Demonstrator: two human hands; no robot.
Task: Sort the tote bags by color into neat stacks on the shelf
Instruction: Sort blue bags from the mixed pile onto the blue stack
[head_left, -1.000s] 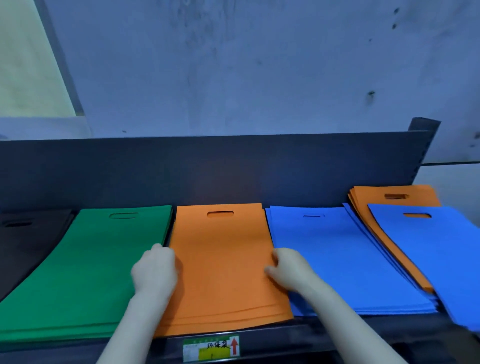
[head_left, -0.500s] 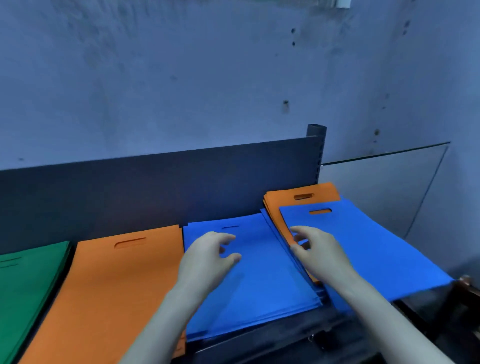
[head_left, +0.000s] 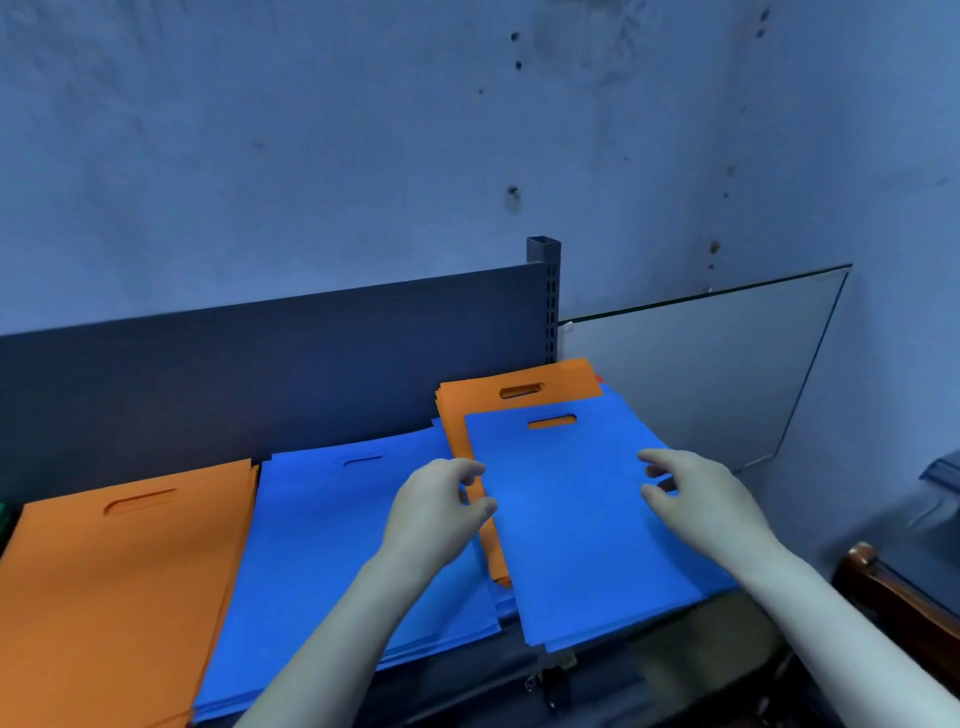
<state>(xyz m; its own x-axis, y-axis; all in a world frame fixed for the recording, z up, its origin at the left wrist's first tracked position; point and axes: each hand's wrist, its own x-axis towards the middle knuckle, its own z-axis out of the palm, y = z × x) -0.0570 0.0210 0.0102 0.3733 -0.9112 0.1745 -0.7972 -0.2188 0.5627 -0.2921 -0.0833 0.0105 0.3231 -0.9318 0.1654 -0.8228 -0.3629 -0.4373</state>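
A mixed pile sits at the shelf's right end: a blue tote bag (head_left: 576, 519) lies on top of orange tote bags (head_left: 519, 382), with more blue beneath. My left hand (head_left: 436, 512) hovers at the top bag's left edge, fingers loosely curled, holding nothing. Over the bag's right side, my right hand (head_left: 696, 496) has its fingers spread and relaxed. To the left lie a sorted blue stack (head_left: 332, 545) and a sorted orange stack (head_left: 114, 597).
The dark shelf back panel (head_left: 260, 364) and upright post (head_left: 544, 291) stand behind the stacks. A glass pane (head_left: 701, 374) leans against the wall at right. A wooden chair edge (head_left: 893, 587) shows at lower right. The mixed pile overhangs the shelf's front edge.
My view turned right, away from the green and orange stacks. Both hands left the orange stack and moved right to the mixed pile, either side of the top blue bag.
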